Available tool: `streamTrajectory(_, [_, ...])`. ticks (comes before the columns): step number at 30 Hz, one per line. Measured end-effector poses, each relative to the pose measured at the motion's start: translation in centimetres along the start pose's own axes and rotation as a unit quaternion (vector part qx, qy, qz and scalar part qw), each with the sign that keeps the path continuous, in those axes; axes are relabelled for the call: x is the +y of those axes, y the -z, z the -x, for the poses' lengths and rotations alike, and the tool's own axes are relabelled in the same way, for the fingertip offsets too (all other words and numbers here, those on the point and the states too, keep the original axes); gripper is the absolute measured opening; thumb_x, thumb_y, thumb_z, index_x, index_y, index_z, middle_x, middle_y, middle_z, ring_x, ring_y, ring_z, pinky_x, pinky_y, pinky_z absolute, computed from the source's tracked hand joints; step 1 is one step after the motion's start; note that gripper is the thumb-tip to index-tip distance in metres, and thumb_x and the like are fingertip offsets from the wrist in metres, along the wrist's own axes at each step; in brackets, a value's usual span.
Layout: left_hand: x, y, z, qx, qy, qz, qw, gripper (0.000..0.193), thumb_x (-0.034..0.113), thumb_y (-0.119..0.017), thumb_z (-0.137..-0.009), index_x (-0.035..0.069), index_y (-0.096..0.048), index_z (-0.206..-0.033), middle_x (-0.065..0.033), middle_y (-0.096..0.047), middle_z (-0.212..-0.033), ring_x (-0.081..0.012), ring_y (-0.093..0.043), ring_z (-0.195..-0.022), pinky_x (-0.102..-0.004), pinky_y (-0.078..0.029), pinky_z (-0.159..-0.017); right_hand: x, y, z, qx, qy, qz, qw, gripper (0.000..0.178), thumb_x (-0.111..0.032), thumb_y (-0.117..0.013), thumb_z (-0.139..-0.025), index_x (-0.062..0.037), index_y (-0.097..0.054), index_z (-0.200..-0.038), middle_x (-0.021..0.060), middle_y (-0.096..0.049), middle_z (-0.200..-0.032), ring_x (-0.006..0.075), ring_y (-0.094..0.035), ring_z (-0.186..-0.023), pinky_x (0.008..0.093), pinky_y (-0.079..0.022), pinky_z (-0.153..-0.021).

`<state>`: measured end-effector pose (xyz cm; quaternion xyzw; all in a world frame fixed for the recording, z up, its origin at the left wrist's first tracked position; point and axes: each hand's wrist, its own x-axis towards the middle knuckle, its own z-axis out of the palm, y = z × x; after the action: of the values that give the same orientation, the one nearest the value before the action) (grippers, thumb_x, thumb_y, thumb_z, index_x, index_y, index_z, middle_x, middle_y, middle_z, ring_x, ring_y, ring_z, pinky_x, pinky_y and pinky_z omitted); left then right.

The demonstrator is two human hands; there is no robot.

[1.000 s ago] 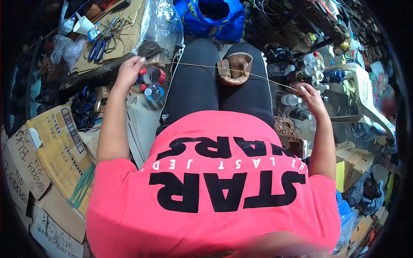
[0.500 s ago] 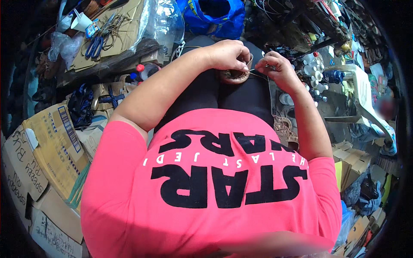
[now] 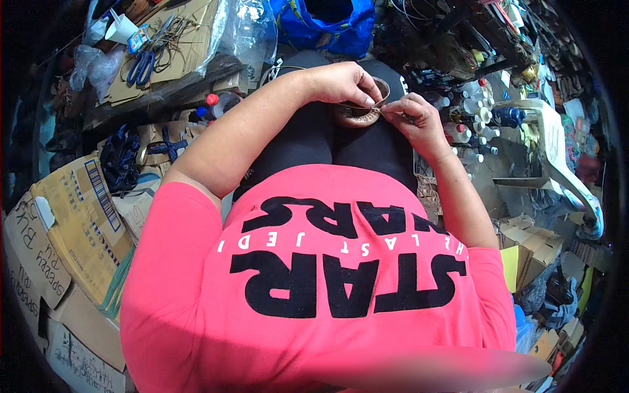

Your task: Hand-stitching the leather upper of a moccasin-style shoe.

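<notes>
A brown leather shoe with a stitched rim rests between my thighs, its opening facing up. My left hand is closed on it from the left, thumb and fingers at the edge of the opening. Close by on the right, my right hand is closed in a pinch, fingertips almost meeting the left ones at the rim. A thin pale thread seems to run between the fingertips, though it is hard to make out. Part of the shoe is hidden behind my left hand.
On the left, a board with flat cardboard holds blue-handled scissors and a white cup. A blue bag stands ahead. Several bottles and a white plastic chair are on the right. Cardboard boxes lie left.
My right hand has moved left and slightly down, bringing its fingertips to the shoe's rim beside my left fingers. The gap between the hands has closed.
</notes>
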<state>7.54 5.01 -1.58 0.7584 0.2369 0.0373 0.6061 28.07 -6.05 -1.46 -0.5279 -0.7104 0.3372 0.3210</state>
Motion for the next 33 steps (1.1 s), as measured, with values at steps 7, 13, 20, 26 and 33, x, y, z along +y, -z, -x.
streamTrajectory(7, [0.0, 0.0, 0.0, -0.04, -0.021, -0.053, 0.998, 0.028, 0.014, -0.064, -0.08, 0.007, -0.067, -0.107, -0.0088, -0.062, -0.096, -0.0189, -0.056, -0.093, -0.0297, -0.041, -0.087, -2.4, 0.4, 0.1, -0.021, 0.003, 0.118, 0.993, 0.02, -0.001, -0.065, -0.075, -0.0122, -0.069, -0.091, 0.0081, -0.057, -0.079, 0.0245, -0.061, -0.072, 0.0327, -0.049, -0.063])
streamTrajectory(13, [0.3, 0.1, 0.0, -0.061, -0.027, -0.081, 0.994, 0.027, 0.009, -0.063, -0.08, 0.007, -0.066, -0.107, -0.0084, -0.062, -0.094, -0.0177, -0.055, -0.09, -0.0298, -0.042, -0.085, -6.7, 0.5, -1.5, -0.114, 0.031, 0.392, 0.912, 0.02, -0.002, -0.054, -0.075, -0.0091, -0.068, -0.087, 0.0159, -0.059, -0.088, 0.0333, -0.06, -0.085, 0.0429, -0.046, -0.08])
streamTrajectory(20, [0.9, -0.2, -0.9, 0.003, -0.031, -0.082, 0.996, 0.024, 0.001, -0.065, -0.075, 0.002, -0.065, -0.099, -0.0072, -0.067, -0.086, -0.0125, -0.06, -0.08, -0.027, -0.046, -0.078, -3.8, -0.9, -2.1, -0.063, -0.013, 0.261, 0.963, 0.018, -0.004, -0.061, -0.076, -0.0075, -0.067, -0.093, 0.0143, -0.059, -0.084, 0.0296, -0.058, -0.081, 0.0363, -0.047, -0.071])
streamTrajectory(26, [0.2, -1.1, 3.2, 0.258, -0.117, -0.268, 0.921, 0.043, 0.014, -0.069, -0.074, 0.006, -0.054, -0.114, -0.0145, -0.064, -0.09, -0.029, -0.062, -0.086, -0.0349, -0.048, -0.077, -0.7, 1.3, -1.0, -0.04, -0.236, -0.207, 0.949, 0.025, -0.018, -0.068, -0.082, 0.0012, -0.063, -0.097, 0.0024, -0.06, -0.087, 0.0109, -0.054, -0.083, 0.024, -0.042, -0.077])
streamTrajectory(33, [2.5, 2.1, 10.6, 0.142, 0.266, -0.131, 0.944, 0.025, 0.026, -0.065, -0.083, 0.001, -0.064, -0.085, -0.0087, -0.054, -0.076, -0.0175, -0.055, -0.07, -0.033, -0.046, -0.065, 0.8, 0.2, 0.0, 0.062, -0.036, 0.117, 0.991, 0.021, -0.019, -0.069, -0.077, -0.0005, -0.06, -0.08, 0.009, -0.054, -0.08, 0.0231, -0.056, -0.074, 0.0314, -0.045, -0.069])
